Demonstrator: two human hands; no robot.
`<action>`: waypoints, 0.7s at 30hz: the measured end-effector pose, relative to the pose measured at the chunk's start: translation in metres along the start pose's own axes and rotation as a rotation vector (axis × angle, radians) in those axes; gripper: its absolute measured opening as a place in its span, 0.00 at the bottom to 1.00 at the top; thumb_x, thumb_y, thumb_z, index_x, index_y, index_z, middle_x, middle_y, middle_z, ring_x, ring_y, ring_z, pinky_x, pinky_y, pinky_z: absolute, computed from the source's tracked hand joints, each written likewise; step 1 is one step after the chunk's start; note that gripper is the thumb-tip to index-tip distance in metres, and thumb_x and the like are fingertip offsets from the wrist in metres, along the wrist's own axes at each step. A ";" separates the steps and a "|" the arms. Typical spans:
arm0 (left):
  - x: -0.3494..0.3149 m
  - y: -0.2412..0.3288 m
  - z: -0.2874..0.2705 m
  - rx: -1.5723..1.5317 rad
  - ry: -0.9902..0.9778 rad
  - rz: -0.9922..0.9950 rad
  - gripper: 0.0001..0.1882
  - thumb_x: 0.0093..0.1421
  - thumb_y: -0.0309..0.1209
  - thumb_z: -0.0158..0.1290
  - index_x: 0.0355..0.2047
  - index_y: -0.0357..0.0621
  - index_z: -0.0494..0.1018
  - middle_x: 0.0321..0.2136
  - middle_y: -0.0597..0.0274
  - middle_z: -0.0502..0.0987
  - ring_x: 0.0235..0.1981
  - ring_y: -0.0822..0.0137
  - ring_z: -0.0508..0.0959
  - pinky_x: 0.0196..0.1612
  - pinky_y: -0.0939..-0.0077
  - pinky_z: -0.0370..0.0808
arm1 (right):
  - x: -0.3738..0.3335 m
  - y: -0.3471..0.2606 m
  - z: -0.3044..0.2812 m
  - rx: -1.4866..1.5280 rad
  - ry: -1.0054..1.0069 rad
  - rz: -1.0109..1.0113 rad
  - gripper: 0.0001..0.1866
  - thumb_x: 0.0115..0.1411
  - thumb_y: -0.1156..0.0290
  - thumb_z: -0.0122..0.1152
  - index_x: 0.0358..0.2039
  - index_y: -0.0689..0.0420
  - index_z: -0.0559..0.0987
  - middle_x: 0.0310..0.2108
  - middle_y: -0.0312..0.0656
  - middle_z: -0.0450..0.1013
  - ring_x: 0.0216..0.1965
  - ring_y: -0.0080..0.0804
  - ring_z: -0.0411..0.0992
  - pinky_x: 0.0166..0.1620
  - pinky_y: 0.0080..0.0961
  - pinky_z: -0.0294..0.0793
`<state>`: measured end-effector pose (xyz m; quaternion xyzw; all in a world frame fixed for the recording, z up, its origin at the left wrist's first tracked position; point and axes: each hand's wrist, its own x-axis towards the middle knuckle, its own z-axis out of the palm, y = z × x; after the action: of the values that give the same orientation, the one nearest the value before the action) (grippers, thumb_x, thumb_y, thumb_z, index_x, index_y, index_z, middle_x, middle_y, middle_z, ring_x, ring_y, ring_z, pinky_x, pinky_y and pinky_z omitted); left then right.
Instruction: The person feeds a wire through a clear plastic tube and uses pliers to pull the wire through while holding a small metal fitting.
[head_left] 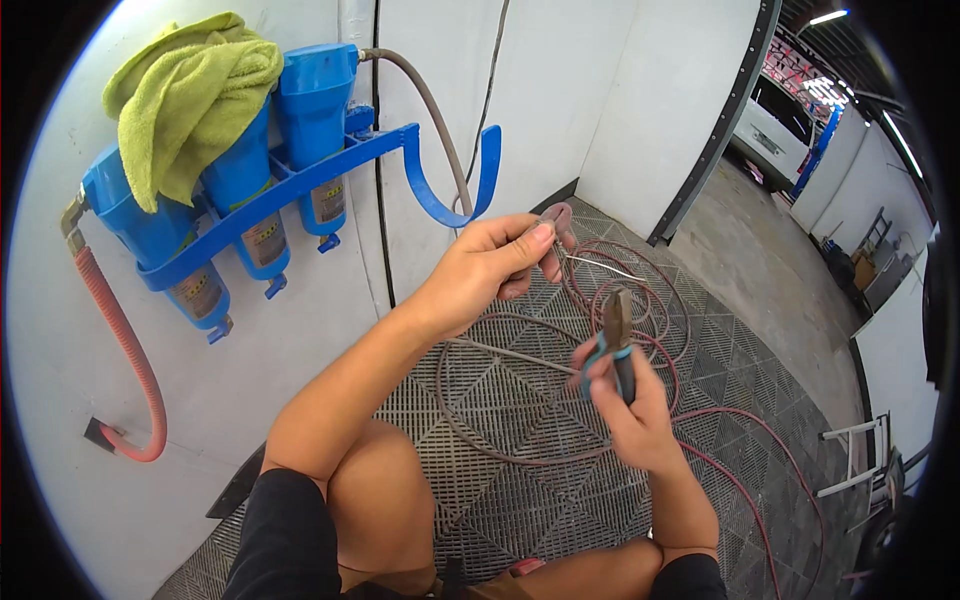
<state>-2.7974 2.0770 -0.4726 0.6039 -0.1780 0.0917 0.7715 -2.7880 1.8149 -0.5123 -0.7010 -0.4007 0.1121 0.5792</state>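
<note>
My left hand is raised in front of the wall, thumb and fingers pinched on a bent, greyish-red piece of hose. A thin, pale wire-like strand runs from beside those fingers toward the right; where it starts is hidden. Lower and to the right, my right hand is wrapped round the handles of a pair of pliers. Their handles are blue and black, and their metal jaws point up, apart from the hose. Whether the jaws are parted is hard to make out.
Coiled red hose lies over the grey grated floor. On the left wall, a blue bracket with a curved hook carries blue filter housings, a green towel draped over them. A folding metal frame stands at right.
</note>
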 end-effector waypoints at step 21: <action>0.019 -0.026 0.027 0.177 0.241 -0.021 0.22 0.71 0.42 0.55 0.51 0.32 0.78 0.28 0.63 0.79 0.21 0.79 0.68 0.24 0.85 0.65 | 0.035 0.031 0.005 -1.090 0.471 -0.356 0.21 0.58 0.79 0.59 0.52 0.70 0.72 0.62 0.62 0.62 0.62 0.63 0.63 0.62 0.57 0.61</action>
<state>-2.7751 2.0427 -0.4826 0.6560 -0.0687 0.1708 0.7320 -2.7547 1.8429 -0.5306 -0.8244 -0.3723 -0.3649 0.2205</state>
